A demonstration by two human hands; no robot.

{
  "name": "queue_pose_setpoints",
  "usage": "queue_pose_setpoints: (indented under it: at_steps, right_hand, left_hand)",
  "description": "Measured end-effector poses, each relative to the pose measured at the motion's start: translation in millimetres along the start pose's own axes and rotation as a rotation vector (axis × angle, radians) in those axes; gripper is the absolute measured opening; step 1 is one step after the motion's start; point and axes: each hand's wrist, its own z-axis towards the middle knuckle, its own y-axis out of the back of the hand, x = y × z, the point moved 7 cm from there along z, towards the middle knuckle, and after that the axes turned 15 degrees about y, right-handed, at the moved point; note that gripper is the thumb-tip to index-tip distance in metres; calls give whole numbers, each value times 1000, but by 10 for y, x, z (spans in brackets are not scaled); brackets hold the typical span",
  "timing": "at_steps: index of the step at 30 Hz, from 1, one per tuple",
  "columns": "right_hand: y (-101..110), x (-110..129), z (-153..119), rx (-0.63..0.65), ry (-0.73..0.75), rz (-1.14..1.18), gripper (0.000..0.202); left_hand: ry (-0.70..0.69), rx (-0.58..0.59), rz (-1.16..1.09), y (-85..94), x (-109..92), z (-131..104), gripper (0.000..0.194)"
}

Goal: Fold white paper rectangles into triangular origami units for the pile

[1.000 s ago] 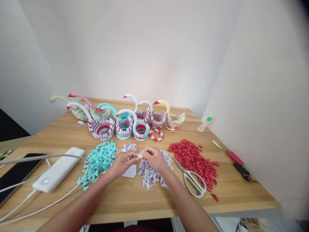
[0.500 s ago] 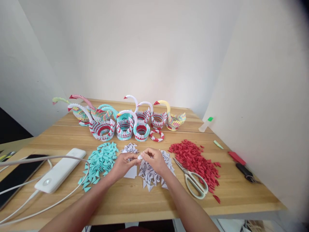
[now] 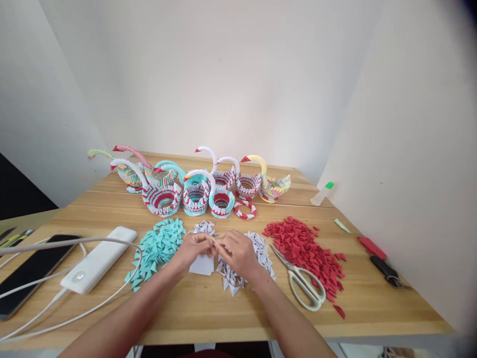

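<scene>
Both hands meet over the middle of the table, pinching one small white piece of paper [image 3: 215, 241]. My left hand [image 3: 194, 252] has thumb and forefinger closed on its left side. From the other side, my right hand [image 3: 239, 252] grips it with bent fingers that hide most of it. Below my left hand lie white paper slips [image 3: 201, 265]. White folded paper triangles [image 3: 263, 253] are heaped under and beside my right hand, with a smaller white heap [image 3: 203, 227] just behind the hands. A turquoise triangle pile [image 3: 160, 248] lies left of my left hand.
Scissors [image 3: 304, 286] and a red triangle pile [image 3: 303, 248] lie on the right. Several paper swans [image 3: 221, 201] and a red-white ring [image 3: 245, 210] stand behind. A white power bank [image 3: 99, 261], cables and a phone [image 3: 35, 271] occupy the left. A glue bottle [image 3: 321, 194] stands back right.
The fingers have closed further over the white piece of paper, and my right hand has turned so its back covers more of it. The view has shifted slightly.
</scene>
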Motion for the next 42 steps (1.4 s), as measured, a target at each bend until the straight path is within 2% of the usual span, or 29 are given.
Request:
queue_pose_setpoints:
  at_steps: [2, 5, 8, 10, 18, 28, 34, 40, 42]
  right_hand:
    - [9, 0, 10, -4, -8, -1, 20]
    - [68, -170, -37, -107, -244, 136, 21]
    - [33, -351, -140, -167, -509, 351, 21]
    - [-11, -399, -179, -169, -580, 436, 23]
    - [-66, -367, -178, -137, -531, 492, 21]
    - [5, -251, -88, -123, -411, 366, 17]
    - [9, -241, -82, -130, -403, 369, 16]
    - [-67, -290, -132, -111, -533, 513, 19]
    - [-93, -331, -163, -123, -580, 562, 21]
  left_hand:
    - [35, 45, -41, -10, 31, 12, 24]
    - [3, 77, 20, -37, -2, -1, 24]
    - [-79, -3, 98, -6, -78, -23, 24]
    - [-105, -38, 121, 7, -111, -35, 22]
    - [-143, 1, 141, -22, -155, -82, 26]
    - [-188, -44, 216, -9, -148, -65, 25]
    - [-188, -75, 232, -4, -150, -76, 23]
    - [-414, -241, 503, -8, -312, -204, 20]
    - [-464, -247, 563, -30, -327, -227, 20]
